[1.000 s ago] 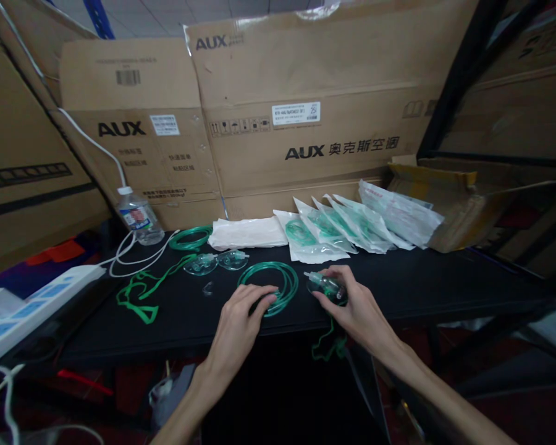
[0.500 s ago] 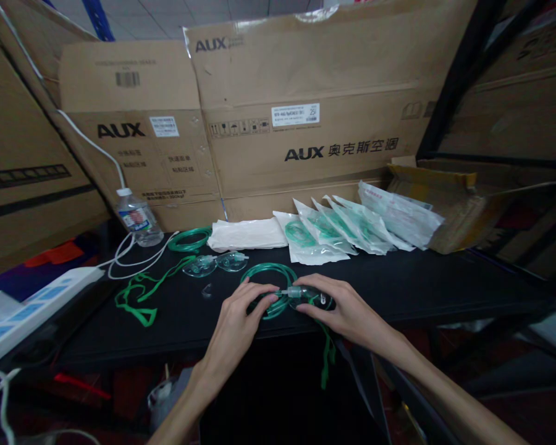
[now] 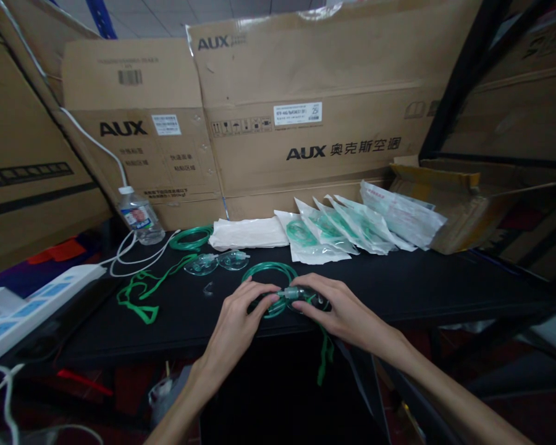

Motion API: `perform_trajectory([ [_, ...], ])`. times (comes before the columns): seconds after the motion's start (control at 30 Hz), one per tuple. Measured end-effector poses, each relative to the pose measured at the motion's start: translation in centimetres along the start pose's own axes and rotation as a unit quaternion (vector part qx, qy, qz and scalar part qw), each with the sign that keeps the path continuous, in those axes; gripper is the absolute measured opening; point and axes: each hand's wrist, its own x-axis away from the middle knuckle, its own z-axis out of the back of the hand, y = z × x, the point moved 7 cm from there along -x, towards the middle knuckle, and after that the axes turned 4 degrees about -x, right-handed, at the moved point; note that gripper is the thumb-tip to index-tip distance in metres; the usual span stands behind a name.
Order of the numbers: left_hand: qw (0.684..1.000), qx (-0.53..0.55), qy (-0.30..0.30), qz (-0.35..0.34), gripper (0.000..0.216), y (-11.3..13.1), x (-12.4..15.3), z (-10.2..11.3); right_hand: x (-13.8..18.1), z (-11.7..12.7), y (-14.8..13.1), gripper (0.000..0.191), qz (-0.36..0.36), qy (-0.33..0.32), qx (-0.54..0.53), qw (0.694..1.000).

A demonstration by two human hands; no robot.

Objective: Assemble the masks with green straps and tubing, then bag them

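Note:
Near the table's front edge, my left hand [image 3: 243,312] pinches the end of a coiled green oxygen tube [image 3: 269,267]. My right hand [image 3: 336,301] is closed around a clear oxygen mask [image 3: 315,300], partly hidden by the fingers. Between the two hands, the mask's pale green connector [image 3: 293,293] meets the tube end; how deeply they are joined cannot be made out. A green strap [image 3: 325,358] hangs from the mask below the table edge. Two clear masks [image 3: 217,262] lie to the left, beside a loose green strap [image 3: 139,303].
Several sealed packets [image 3: 338,228] with green contents lean in a row at the back, beside white folded bags [image 3: 249,234]. Another green tube coil [image 3: 191,237], a plastic bottle [image 3: 141,216] and a white power strip [image 3: 41,309] are on the left. An opened carton [image 3: 463,210] stands right.
My right hand has shifted slightly on the mask, and its fingers now cover more of it. The left hand keeps its pinch on the tube end.

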Motion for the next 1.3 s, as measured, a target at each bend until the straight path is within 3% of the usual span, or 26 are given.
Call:
perform_trajectory([
  [0.2, 1.000, -0.002, -0.010, -0.017, 0.013, 0.2, -0.4, 0.0, -0.8, 0.2, 0.3, 0.029, -0.020, -0.024, 0.063, 0.998],
  [0.4, 0.998, -0.003, -0.009, -0.058, 0.018, 0.4, -0.5, 0.0, -1.9, 0.1, -0.1, 0.012, -0.016, -0.091, 0.075, 0.993],
  [0.5, 0.998, -0.012, -0.030, -0.055, 0.020, 0.5, -0.7, 0.2, -2.2, 0.1, -0.3, 0.010, -0.010, -0.094, 0.079, 0.992],
  [0.7, 0.984, -0.010, -0.178, 0.010, 0.034, -0.2, -2.0, 0.2, -2.0, -0.2, -0.6, 0.022, 0.045, -0.096, 0.139, 0.985],
  [0.83, 0.960, 0.037, -0.278, 0.022, 0.041, -0.9, -2.8, -0.1, -1.6, -0.6, -0.5, 0.030, 0.100, -0.107, 0.234, 0.961],
  [0.97, 0.939, 0.073, -0.335, 0.016, 0.037, -1.1, -3.5, -0.4, -1.5, -0.9, -0.4, 0.028, 0.153, -0.116, 0.317, 0.929],
  [1.1, 0.944, 0.091, -0.317, 0.006, 0.034, -0.9, -3.9, -0.3, -1.6, -0.8, -0.5, 0.026, 0.179, -0.120, 0.356, 0.910],
  [1.3, 0.971, 0.056, -0.228, -0.052, 0.025, -0.2, -4.1, 0.3, -1.9, -0.7, -0.2, 0.026, 0.131, -0.146, 0.310, 0.930],
])
